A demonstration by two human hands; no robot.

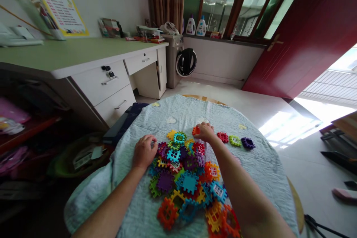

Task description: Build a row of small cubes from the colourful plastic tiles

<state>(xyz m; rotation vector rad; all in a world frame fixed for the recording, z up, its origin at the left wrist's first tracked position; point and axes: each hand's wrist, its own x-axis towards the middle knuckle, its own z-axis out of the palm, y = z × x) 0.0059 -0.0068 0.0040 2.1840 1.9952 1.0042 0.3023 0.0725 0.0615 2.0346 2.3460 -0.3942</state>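
A heap of colourful plastic interlocking tiles (186, 182) lies on a round table covered with a pale blue cloth (173, 111). My left hand (144, 151) rests curled at the heap's left edge, fingers closed against the tiles. My right hand (205, 132) reaches over the heap's far side and pinches an orange tile (195, 130). To the right of that hand, a red tile (222, 137), a green tile (234, 140) and a purple tile (247, 142) lie in a row on the cloth.
A green-topped desk with white drawers (111, 81) stands at the left. A small washing machine (181, 61) sits under the window at the back. A red door (306, 33) stands open at the right. A dark chair (122, 122) is beside the table's left edge.
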